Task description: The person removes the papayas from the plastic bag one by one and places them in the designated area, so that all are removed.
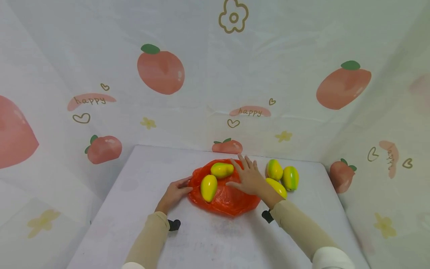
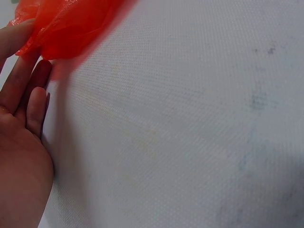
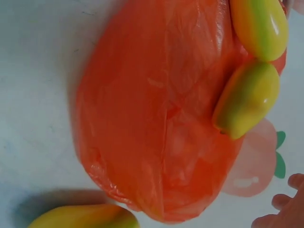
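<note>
A red plastic bag (image 1: 228, 198) lies spread on the table, with two yellow-green mangoes (image 1: 209, 188) on its left and back part. At the bag's left edge my left hand (image 1: 173, 194) pinches the plastic; in the left wrist view the thumb is over the bag (image 2: 71, 28) and fingers are beneath it. My right hand (image 1: 250, 179) is spread over the bag's right side, holding nothing. In the right wrist view only some of its fingertips (image 3: 289, 204) show at the lower right corner, beyond the two mangoes (image 3: 251, 99).
Three more mangoes (image 1: 290, 178) sit together right of the bag, one partly behind the right wrist. A white table (image 1: 134, 224) carries everything, and a white cloth backdrop (image 1: 188, 123) printed with fruit rises at the back and both sides.
</note>
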